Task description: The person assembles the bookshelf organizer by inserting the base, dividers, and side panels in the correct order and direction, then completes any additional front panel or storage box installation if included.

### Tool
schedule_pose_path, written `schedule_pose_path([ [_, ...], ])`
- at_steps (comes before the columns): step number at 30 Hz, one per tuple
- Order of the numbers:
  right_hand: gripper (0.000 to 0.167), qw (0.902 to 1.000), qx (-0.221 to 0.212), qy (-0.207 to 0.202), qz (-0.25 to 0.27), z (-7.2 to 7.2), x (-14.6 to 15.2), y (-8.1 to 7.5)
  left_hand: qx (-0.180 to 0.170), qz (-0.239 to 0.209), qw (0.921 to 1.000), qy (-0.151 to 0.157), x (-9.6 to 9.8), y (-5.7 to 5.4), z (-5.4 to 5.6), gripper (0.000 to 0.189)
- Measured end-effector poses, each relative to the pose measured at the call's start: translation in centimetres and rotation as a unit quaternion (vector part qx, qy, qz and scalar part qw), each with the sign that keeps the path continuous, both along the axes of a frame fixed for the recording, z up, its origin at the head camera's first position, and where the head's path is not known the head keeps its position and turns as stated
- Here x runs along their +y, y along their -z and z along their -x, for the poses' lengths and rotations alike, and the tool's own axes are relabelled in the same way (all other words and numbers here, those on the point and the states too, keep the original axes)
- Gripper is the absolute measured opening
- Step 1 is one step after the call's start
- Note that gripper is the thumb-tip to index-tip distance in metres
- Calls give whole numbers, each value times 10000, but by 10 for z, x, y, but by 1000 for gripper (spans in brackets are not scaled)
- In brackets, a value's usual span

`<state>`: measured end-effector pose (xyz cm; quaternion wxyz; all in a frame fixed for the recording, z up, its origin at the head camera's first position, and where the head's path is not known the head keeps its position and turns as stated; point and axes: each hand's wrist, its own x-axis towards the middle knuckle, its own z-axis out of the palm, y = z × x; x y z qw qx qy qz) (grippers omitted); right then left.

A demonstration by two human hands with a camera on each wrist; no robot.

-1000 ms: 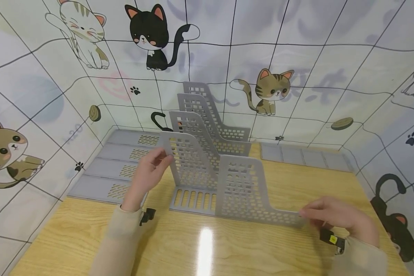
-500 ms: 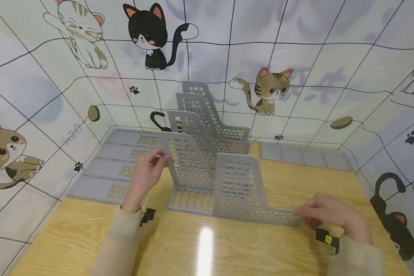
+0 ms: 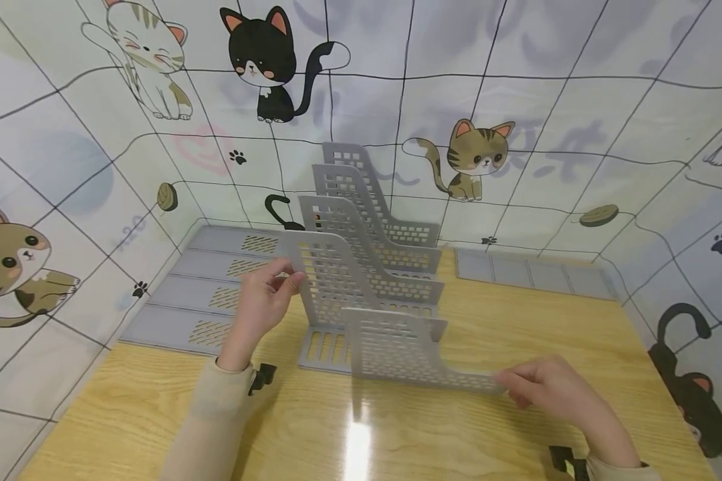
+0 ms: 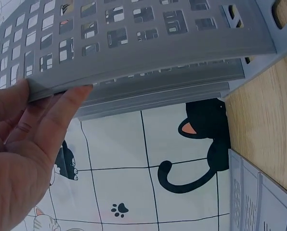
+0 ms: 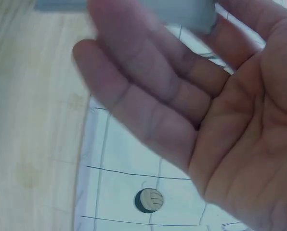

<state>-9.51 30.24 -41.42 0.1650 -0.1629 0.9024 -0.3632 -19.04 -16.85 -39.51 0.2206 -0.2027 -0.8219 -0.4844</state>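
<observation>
Grey perforated divider panels, tall at the left and stepped down to a low right end, stand in a row as a file rack. My left hand pinches the upright left edge of the front standing panel; the left wrist view shows thumb and fingers at that edge. A separate panel is held at its low right end by my right hand. It leans over, its tall part covering some of the slotted base. In the right wrist view, a grey panel end passes between thumb and fingers.
A grey ribbed sheet with slanted slots lies flat at the left. Another grey strip lies along the back right. A cat-printed cloth surrounds the wooden table at the back and sides.
The panel in my right hand has shifted left and tipped from upright, its tall top now lower. My right hand has moved left with it. The left hand keeps its pinch.
</observation>
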Motion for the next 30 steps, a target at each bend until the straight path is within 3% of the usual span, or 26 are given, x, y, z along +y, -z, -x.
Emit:
schedule_pose_path([
  [4,44,9988,490,-3,-36,-1,-15,1,40,-6,9999,116,2,0,1,18],
  [14,50,9980,636,-30,0,5,-45,0,7,-96,9998,182,3,-2,1,20],
  [22,51,9987,504,87,-42,6,-49,0,-323,-66,9994,86,1,-5,-2,8],
  [27,52,9992,391,80,78,7,-47,3,-246,-668,9962,505,-1,-18,-12,54],
  [30,52,9988,490,91,21,6,-48,3,43,-603,9953,753,1,-26,-19,66],
])
